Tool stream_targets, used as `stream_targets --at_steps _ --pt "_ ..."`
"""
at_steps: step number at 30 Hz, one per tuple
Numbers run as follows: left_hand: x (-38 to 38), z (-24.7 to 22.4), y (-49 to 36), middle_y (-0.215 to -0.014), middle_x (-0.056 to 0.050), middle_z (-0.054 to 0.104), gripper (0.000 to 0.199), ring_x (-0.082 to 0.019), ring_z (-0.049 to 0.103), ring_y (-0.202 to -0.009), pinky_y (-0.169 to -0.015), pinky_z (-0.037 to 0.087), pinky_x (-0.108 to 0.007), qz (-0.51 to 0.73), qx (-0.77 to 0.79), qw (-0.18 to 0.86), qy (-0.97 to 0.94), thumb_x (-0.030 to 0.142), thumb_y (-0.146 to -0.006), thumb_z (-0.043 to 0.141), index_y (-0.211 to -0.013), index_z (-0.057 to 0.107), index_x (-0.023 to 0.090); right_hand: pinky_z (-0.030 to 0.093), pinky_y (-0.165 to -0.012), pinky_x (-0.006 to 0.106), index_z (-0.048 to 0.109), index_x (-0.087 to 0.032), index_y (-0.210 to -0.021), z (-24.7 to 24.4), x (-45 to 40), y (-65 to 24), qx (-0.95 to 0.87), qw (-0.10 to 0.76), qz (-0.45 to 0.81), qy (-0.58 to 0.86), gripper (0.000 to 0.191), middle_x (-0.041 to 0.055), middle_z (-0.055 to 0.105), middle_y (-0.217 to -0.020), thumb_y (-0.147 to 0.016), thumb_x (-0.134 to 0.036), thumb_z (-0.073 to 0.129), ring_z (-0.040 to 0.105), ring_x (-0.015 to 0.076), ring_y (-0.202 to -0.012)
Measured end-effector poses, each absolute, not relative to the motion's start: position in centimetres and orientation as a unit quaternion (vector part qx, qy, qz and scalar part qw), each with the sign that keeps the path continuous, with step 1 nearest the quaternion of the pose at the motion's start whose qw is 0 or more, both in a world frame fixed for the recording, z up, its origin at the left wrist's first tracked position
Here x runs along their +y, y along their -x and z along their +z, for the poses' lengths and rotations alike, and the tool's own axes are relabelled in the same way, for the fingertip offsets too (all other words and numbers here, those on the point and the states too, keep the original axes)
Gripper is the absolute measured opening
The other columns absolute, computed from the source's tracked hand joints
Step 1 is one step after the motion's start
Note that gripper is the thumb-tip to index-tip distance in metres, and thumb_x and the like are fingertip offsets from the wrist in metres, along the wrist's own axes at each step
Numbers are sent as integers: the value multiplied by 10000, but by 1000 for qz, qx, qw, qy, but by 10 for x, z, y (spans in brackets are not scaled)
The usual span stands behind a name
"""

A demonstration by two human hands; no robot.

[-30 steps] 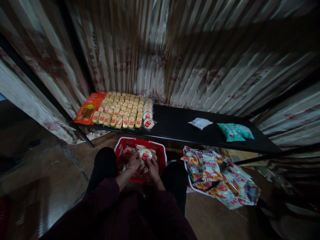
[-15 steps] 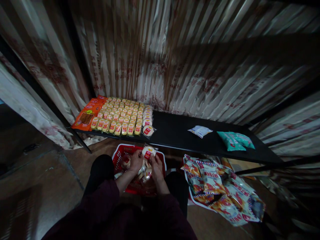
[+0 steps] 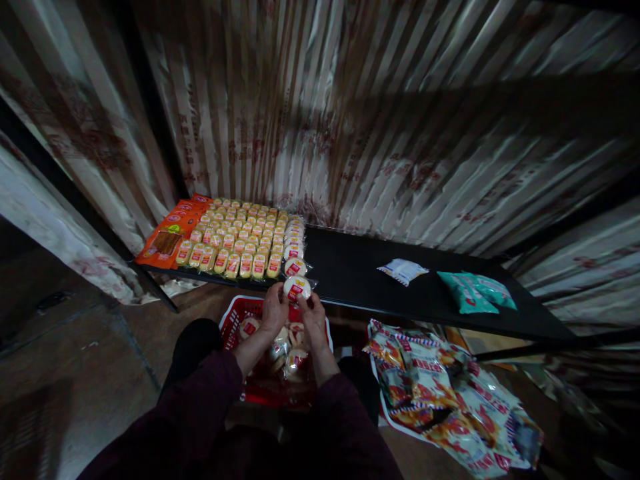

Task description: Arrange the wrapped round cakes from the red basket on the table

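Note:
A round pale pastry in clear wrap with a red label (image 3: 296, 288) is held between my left hand (image 3: 274, 312) and my right hand (image 3: 313, 320), at the front edge of the black shelf (image 3: 345, 267). The fingers of both hands are closed on its sides. Just behind it, a column of like wrapped round pastries (image 3: 295, 267) runs back along the shelf. Below my hands, a red basket with a white rim (image 3: 235, 327) contains several more of these pastries (image 3: 297, 360).
Rows of oblong yellow wrapped cakes (image 3: 233, 263) and an orange packet (image 3: 167, 237) fill the shelf's left part. Farther right lie a white packet (image 3: 403, 271) and teal packets (image 3: 467, 292). Snack bags (image 3: 427, 370) overflow a basket at lower right. A pleated curtain (image 3: 320, 120) hangs behind.
Both hands have lifted the wrapped pastry from above the basket up and forward to the shelf's front edge. The view has shifted slightly.

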State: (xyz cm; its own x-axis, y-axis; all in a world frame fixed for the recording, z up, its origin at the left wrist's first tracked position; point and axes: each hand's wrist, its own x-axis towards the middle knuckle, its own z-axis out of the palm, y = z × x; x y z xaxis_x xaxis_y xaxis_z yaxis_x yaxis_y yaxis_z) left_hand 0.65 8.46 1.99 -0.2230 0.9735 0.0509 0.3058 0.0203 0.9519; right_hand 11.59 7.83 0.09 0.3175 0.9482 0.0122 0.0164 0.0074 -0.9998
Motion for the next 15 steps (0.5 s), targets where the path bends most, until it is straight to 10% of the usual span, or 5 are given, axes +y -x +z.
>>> stream_targets --at_steps 15 --pt "102 9 -4 -1136 -104 626 428 -218 560 -1102 -1031 400 -396 485 612 329 -531 18 -752 471 -1141 556 174 440 -943 358 679 -176 -980 -9 129 -116 -436 562 335 618 449 108 582 -1259 -681 -505 620 552 228 -1090"
